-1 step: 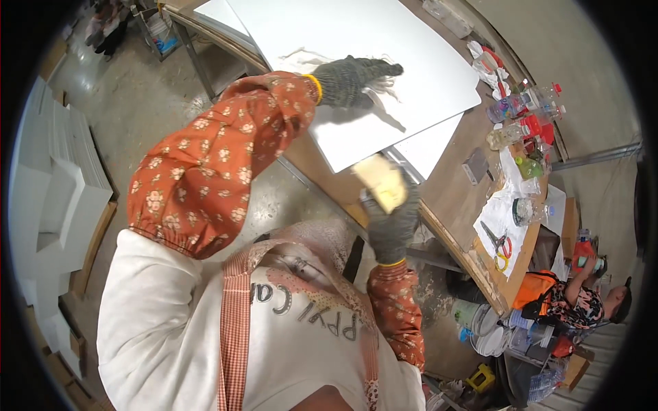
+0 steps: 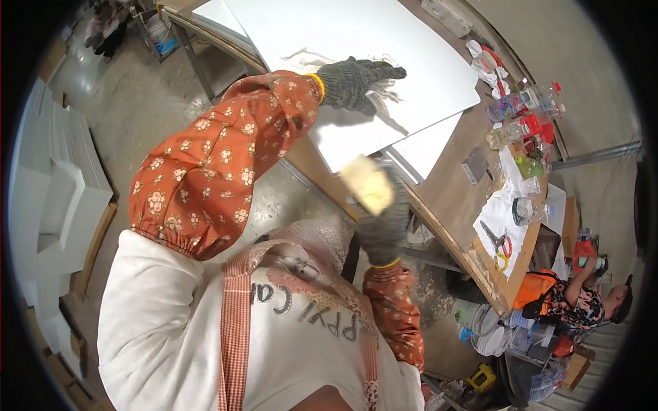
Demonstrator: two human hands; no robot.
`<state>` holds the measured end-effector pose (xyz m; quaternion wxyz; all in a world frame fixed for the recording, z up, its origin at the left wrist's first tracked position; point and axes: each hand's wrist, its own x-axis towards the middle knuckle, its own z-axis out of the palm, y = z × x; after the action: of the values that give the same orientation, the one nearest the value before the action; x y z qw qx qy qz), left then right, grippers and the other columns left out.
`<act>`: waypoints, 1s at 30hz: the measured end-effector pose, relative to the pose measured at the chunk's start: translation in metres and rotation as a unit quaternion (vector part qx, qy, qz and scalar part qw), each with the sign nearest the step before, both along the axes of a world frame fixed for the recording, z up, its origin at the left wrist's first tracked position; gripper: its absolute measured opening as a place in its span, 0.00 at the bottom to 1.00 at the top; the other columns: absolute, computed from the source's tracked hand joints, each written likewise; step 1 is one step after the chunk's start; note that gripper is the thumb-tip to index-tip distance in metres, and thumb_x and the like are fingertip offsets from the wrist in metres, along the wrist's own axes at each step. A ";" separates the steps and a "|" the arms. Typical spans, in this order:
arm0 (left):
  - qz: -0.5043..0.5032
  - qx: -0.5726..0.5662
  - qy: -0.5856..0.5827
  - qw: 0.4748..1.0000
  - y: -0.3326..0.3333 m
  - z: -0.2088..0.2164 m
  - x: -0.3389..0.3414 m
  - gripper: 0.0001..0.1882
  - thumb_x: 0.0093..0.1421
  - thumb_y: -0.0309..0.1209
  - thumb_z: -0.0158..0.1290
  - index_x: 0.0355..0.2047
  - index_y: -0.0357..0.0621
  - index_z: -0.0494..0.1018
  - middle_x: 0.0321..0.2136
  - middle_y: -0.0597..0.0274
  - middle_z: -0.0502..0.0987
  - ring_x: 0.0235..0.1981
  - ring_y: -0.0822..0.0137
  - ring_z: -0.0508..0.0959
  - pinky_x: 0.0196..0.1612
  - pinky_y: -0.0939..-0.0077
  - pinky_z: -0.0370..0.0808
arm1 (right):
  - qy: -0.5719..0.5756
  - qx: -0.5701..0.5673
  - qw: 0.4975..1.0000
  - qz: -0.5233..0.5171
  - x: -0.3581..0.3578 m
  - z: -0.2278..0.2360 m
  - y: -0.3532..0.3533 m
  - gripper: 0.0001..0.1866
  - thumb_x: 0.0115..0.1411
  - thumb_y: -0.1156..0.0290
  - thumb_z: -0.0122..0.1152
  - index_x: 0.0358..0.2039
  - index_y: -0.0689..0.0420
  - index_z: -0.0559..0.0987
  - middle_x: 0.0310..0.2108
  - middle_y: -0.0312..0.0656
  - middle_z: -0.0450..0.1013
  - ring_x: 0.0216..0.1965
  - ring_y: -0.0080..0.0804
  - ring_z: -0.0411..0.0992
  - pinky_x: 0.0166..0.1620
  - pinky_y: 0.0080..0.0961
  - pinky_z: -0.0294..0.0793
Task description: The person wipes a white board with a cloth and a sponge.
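Note:
A white panel [image 2: 439, 75] lies on the wooden workbench, one corner jutting past its near edge. My left hand [image 2: 353, 85], in a dark grey knit glove, rests on the panel with its fingers stretched toward the right. Around and beneath it, pale crumpled cloth [image 2: 387, 92] shows against the white surface. My right hand [image 2: 384, 219], gloved the same way, is closed on a pale yellow sponge [image 2: 368, 185] just off the bench's near edge. The sponge and right hand are blurred by motion, and the fingers are partly hidden.
On the workbench [image 2: 456, 185] at right are scissors [image 2: 498, 244], a grey block [image 2: 474, 166], white paper and several plastic bottles [image 2: 524, 130]. Stacked white panels [image 2: 62, 171] stand at far left. Another person [image 2: 582, 291] is at the far right, beyond the bench.
My right hand with the sponge has moved left and slightly down, away from the panel's corner. My left hand has shifted very slightly right on the panel.

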<state>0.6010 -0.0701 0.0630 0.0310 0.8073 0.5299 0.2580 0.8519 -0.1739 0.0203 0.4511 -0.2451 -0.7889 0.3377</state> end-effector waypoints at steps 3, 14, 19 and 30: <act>-0.031 -0.049 -0.056 0.997 -0.007 0.001 -0.001 0.47 0.45 0.37 0.67 0.64 0.53 0.54 0.64 0.57 0.56 0.63 0.56 0.60 0.64 0.60 0.58 | -0.090 0.066 0.993 -0.036 -0.006 -0.004 0.000 0.33 0.50 0.67 0.68 0.54 0.65 0.65 0.47 0.51 0.71 0.46 0.38 0.73 0.48 0.30 0.76; 0.316 -0.051 -0.569 0.758 -0.144 -0.061 -0.015 0.21 0.59 0.42 0.55 0.49 0.45 0.69 0.26 0.67 0.74 0.20 0.75 0.68 0.24 0.78 0.70 | -0.097 0.059 0.991 0.066 -0.008 -0.002 0.021 0.27 0.54 0.73 0.64 0.54 0.63 0.68 0.44 0.49 0.74 0.46 0.39 0.73 0.50 0.31 0.73; 0.172 -0.264 -0.809 0.496 -0.117 -0.096 0.035 0.20 0.56 0.38 0.59 0.43 0.36 0.71 0.32 0.56 0.77 0.31 0.66 0.77 0.35 0.71 0.79 | -0.106 0.056 0.992 0.048 -0.012 0.005 0.017 0.30 0.52 0.68 0.67 0.54 0.63 0.68 0.46 0.48 0.73 0.48 0.40 0.72 0.51 0.31 0.71; 0.251 -0.152 -0.774 0.561 -0.183 -0.071 -0.024 0.21 0.58 0.36 0.56 0.45 0.30 0.71 0.38 0.54 0.77 0.37 0.65 0.78 0.43 0.74 0.76 | -0.278 0.040 0.960 -0.023 -0.042 0.029 0.019 0.33 0.50 0.67 0.68 0.53 0.66 0.65 0.46 0.50 0.71 0.46 0.35 0.72 0.48 0.30 0.75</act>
<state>0.5775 -0.2533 -0.0076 0.4852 0.1149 0.5150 0.6973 0.8099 -0.1553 0.0490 0.2316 -0.3294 -0.8900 0.2141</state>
